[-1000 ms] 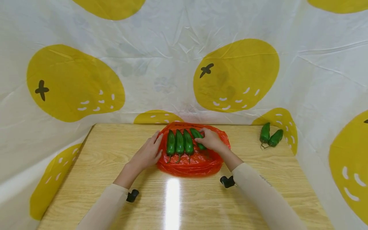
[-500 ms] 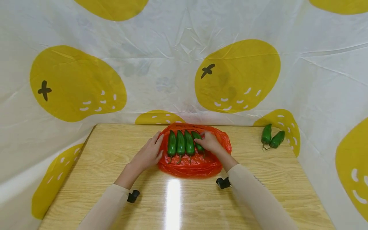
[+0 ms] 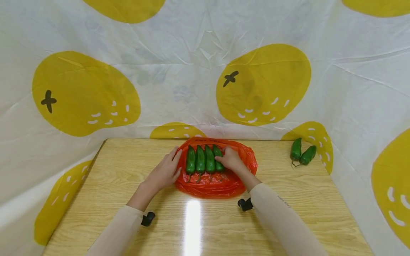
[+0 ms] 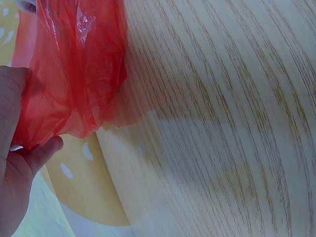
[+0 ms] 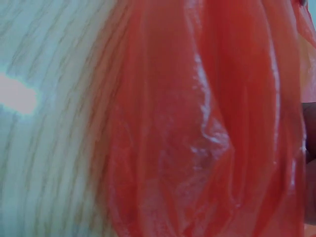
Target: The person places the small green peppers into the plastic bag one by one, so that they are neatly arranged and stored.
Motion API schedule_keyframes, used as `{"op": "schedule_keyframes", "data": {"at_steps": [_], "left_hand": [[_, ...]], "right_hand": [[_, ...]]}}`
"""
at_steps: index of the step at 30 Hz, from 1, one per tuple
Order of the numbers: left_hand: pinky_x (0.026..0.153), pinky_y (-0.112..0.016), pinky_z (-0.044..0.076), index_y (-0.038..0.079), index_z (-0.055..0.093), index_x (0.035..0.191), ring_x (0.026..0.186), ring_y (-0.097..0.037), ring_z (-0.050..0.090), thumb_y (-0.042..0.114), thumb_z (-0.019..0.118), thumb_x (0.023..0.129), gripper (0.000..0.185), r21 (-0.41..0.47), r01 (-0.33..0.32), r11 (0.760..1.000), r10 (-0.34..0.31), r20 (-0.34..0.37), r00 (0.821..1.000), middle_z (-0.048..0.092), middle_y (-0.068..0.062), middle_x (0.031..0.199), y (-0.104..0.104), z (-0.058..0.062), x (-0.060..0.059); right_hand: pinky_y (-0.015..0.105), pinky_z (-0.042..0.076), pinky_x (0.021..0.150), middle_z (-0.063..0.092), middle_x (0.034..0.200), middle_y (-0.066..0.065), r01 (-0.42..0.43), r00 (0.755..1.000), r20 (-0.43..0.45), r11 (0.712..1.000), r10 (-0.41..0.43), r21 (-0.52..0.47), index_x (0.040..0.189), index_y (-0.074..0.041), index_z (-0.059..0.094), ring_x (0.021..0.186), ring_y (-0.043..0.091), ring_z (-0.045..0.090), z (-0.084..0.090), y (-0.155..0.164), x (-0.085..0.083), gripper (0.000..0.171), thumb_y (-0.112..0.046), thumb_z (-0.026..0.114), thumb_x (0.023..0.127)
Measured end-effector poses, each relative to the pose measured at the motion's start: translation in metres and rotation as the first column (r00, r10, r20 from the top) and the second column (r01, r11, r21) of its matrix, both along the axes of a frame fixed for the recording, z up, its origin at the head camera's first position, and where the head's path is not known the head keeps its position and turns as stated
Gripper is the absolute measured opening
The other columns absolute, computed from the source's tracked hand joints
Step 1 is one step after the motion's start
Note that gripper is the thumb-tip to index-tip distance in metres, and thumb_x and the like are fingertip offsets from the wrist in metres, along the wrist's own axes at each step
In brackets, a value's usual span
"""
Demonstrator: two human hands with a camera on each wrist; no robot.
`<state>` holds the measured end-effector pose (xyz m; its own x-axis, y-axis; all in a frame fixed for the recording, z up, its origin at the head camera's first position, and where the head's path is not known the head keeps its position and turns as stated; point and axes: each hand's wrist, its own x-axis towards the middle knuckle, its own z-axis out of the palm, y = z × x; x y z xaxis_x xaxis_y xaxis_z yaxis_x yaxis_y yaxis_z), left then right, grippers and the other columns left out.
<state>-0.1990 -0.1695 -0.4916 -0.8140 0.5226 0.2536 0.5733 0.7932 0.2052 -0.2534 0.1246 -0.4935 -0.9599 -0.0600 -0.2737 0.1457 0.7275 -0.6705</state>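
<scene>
In the head view a red plastic bag (image 3: pixel 211 190) lies spread open like a shallow bowl at the table's far middle. Several shiny green peppers (image 3: pixel 200 160) lie side by side in it, stems toward the person. My right hand (image 3: pixel 231 160) reaches in from the right and pinches the rightmost pepper (image 3: pixel 218 166), thumb on its near side. On the bag's left side, my left hand (image 3: pixel 163 171) holds the rim, fingers and thumb spread along it. The left wrist view shows the thumb (image 4: pixel 47 150) against the red plastic (image 4: pixel 79 74). Bag folds (image 5: pixel 197 128) mostly hide the hand in the right wrist view.
Two more green peppers (image 3: pixel 301 153) lie at the table's far right corner, their stems close together. A white cloth with yellow fruit prints (image 3: pixel 179 81) hangs behind and at both sides of the wooden table (image 3: pixel 128 163). Black wrist cameras (image 3: pixel 245 204) sit under the sleeves.
The right hand has straightened the rightmost pepper and drawn it left, against the row. The left hand has stayed on the bag's rim.
</scene>
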Motion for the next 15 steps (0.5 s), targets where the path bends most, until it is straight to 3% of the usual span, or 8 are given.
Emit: {"op": "schedule_keyframes", "data": {"at_steps": [15], "left_hand": [[0.108, -0.053, 0.05, -0.012, 0.04, 0.151, 0.128, -0.049, 0.057, 0.013, 0.069, 0.095, 0.068, 0.013, -0.005, 1.0, 0.006, -0.012, 1.0, 0.038, -0.034, 0.157, -0.0034, 0.0012, -0.0012]], "right_hand": [[0.042, 0.055, 0.09, 0.068, 0.117, 0.021, -0.009, 1.0, 0.006, 0.999, 0.01, -0.041, 0.132, 0.007, 0.058, 0.102, 0.026, 0.063, -0.005, 0.0026, 0.0003, 0.052, -0.03, 0.069, 0.098]]}}
